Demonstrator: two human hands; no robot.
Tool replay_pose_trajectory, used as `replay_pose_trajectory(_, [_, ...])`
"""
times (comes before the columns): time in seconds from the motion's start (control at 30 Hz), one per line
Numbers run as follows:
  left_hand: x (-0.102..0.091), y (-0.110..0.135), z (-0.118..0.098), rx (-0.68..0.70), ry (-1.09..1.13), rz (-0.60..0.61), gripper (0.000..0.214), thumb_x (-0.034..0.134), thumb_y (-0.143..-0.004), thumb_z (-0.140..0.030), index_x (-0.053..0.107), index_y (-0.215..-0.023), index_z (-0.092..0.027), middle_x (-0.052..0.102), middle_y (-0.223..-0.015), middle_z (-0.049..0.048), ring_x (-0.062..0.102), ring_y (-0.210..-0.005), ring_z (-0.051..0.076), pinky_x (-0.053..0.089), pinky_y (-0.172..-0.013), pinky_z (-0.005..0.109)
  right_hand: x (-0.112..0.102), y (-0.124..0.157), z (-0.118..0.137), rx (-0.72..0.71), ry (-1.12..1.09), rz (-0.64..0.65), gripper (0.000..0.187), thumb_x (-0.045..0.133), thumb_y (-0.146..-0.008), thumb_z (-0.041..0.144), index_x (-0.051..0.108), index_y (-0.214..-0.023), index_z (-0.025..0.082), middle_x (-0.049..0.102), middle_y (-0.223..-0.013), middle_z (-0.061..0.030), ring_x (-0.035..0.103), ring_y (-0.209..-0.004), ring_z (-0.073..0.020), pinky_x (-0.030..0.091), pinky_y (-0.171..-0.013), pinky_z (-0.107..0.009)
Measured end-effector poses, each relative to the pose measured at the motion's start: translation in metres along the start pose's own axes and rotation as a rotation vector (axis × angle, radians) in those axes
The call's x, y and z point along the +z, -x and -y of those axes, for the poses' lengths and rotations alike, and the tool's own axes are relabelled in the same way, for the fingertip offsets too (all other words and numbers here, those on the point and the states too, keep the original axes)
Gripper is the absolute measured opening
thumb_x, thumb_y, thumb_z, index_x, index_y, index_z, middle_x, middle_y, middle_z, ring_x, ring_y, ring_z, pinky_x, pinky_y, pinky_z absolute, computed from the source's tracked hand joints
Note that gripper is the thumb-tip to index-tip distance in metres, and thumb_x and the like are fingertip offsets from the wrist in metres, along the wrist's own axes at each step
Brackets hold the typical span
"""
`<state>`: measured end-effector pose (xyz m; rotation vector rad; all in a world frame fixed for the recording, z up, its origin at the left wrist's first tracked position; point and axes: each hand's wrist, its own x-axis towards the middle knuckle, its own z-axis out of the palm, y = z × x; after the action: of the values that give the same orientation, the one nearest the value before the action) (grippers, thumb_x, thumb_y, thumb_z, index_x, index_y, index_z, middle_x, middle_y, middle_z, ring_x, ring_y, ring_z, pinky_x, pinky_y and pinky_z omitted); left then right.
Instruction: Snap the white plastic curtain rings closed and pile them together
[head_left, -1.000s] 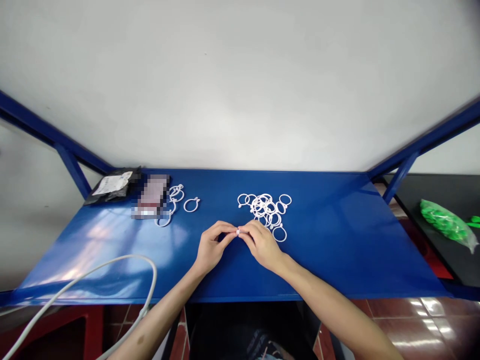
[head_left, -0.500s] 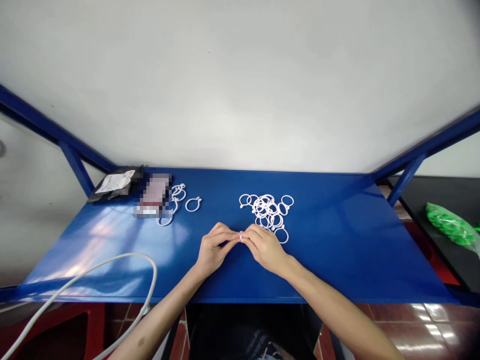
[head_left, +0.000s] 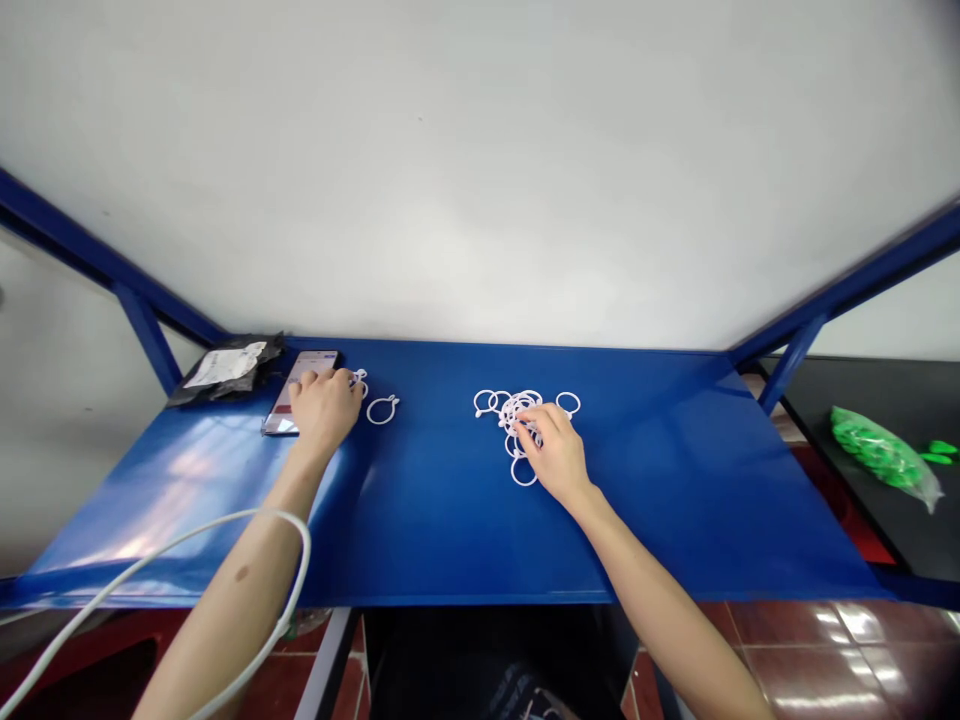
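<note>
My left hand (head_left: pixel 326 408) reaches over the phone's right side at the back left, palm down with its fingers spread. Some white curtain rings (head_left: pixel 363 376) show at its right edge, and others there are hidden under it. One separate white ring (head_left: pixel 382 410), with a small eyelet, lies just to the right. My right hand (head_left: pixel 556 450) is at the pile of white rings (head_left: pixel 517 403), thumb and fingers apart over it and fingertips close to the rings. It covers the right part of the pile.
A phone (head_left: pixel 283 420) lies on the blue table (head_left: pixel 442 520) beside a black plastic parcel (head_left: pixel 232 368) with a white label. A white cable (head_left: pixel 172 545) loops across the front left. On a dark surface to the right rests a clear bag of green pieces (head_left: pixel 881 450).
My hands have come apart from their pinch in the middle. The left went back and left to the phone and rings; the right moved slightly right, over the pile, where some rings have shifted.
</note>
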<state>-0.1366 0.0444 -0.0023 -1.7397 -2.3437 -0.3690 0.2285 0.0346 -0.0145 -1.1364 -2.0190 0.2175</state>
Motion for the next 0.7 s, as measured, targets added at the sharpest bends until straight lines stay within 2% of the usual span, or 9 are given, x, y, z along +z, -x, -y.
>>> replay_pose_trajectory(0.07, [-0.002,0.000,0.005,0.019,-0.004,0.027,0.024,0.057,-0.096,-0.028,0.071,-0.094,-0.009,0.072,-0.094,0.0176,0.056,-0.103,0.037,0.040,-0.090,0.050,0.000,0.000,0.001,0.006,-0.021,0.006,0.009,0.060,-0.100,0.026,0.068,-0.103,0.023,0.070,-0.101,-0.0082,0.066,-0.095,-0.0240,0.056,-0.079,-0.036])
replay_pose_trajectory(0.17, [-0.008,0.008,0.005,0.032,0.083,-0.053,0.024,0.054,-0.098,-0.029,0.070,-0.094,-0.012,0.071,-0.093,0.0134,0.056,-0.105,0.035,0.039,-0.093,0.050,0.001,0.002,0.007,-0.020,-0.038,-0.016,0.010,0.059,-0.100,0.025,0.068,-0.103,0.023,0.069,-0.101,-0.0084,0.065,-0.095,-0.0245,0.057,-0.080,-0.038])
replay_pose_trajectory(0.23, [-0.013,0.020,-0.001,0.052,0.193,-0.124,0.021,0.056,-0.097,-0.030,0.070,-0.094,-0.014,0.071,-0.092,0.0113,0.058,-0.103,0.032,0.042,-0.093,0.047,0.001,0.004,0.014,-0.052,-0.057,-0.021,0.011,0.058,-0.100,0.024,0.069,-0.102,0.024,0.069,-0.098,-0.0081,0.065,-0.094,-0.0243,0.057,-0.078,-0.039])
replay_pose_trajectory(0.3, [-0.019,0.039,-0.015,0.067,0.351,-0.112,0.018,0.059,-0.095,-0.033,0.068,-0.094,-0.018,0.072,-0.089,0.0082,0.063,-0.091,0.026,0.048,-0.085,0.039,0.002,0.008,0.022,-0.104,-0.099,-0.009,0.011,0.058,-0.100,0.023,0.069,-0.103,0.024,0.070,-0.097,-0.0075,0.066,-0.093,-0.0237,0.058,-0.078,-0.039])
replay_pose_trajectory(0.33, [-0.021,0.051,-0.025,0.055,0.499,-0.049,0.017,0.060,-0.094,-0.035,0.067,-0.094,-0.019,0.071,-0.085,0.0062,0.064,-0.081,0.022,0.050,-0.078,0.035,0.003,0.010,0.027,-0.131,-0.129,0.006,0.011,0.058,-0.100,0.022,0.068,-0.105,0.024,0.070,-0.099,-0.0074,0.066,-0.095,-0.0236,0.058,-0.080,-0.039])
replay_pose_trajectory(0.4, [-0.025,0.077,-0.049,0.057,0.884,0.174,0.021,0.061,-0.094,-0.041,0.065,-0.095,-0.020,0.071,-0.082,0.0037,0.066,-0.072,0.018,0.052,-0.067,0.030,0.005,0.016,0.035,-0.166,-0.197,0.053,0.014,0.058,-0.100,0.022,0.066,-0.111,0.024,0.071,-0.106,-0.0079,0.067,-0.101,-0.0238,0.059,-0.087,-0.041])
replay_pose_trajectory(0.5, [-0.026,0.109,-0.086,0.065,1.292,0.452,0.024,0.063,-0.093,-0.045,0.061,-0.094,-0.020,0.069,-0.075,0.0008,0.067,-0.067,0.016,0.055,-0.065,0.029,0.010,0.023,0.041,-0.131,-0.288,0.173,0.021,0.057,-0.101,0.026,0.062,-0.122,0.024,0.069,-0.121,-0.0096,0.070,-0.093,-0.0201,0.061,-0.082,-0.039])
replay_pose_trajectory(0.6, [-0.023,0.123,-0.109,0.071,1.465,0.572,0.027,0.065,-0.093,-0.045,0.056,-0.092,-0.019,0.066,-0.074,-0.0002,0.066,-0.065,0.014,0.056,-0.066,0.029,0.015,0.025,0.038,-0.050,-0.352,0.221,0.018,0.055,-0.103,0.028,0.063,-0.118,0.024,0.068,-0.119,-0.0094,0.067,-0.071,-0.0139,0.060,-0.066,-0.031])
replay_pose_trajectory(0.7, [-0.016,0.125,-0.114,0.062,1.501,0.585,0.028,0.064,-0.094,-0.046,0.055,-0.092,-0.019,0.065,-0.074,-0.0002,0.065,-0.064,0.014,0.055,-0.066,0.029,0.016,0.025,0.034,0.007,-0.385,0.209,0.013,0.056,-0.103,0.028,0.065,-0.110,0.023,0.070,-0.106,-0.0065,0.065,-0.068,-0.0135,0.057,-0.063,-0.029])
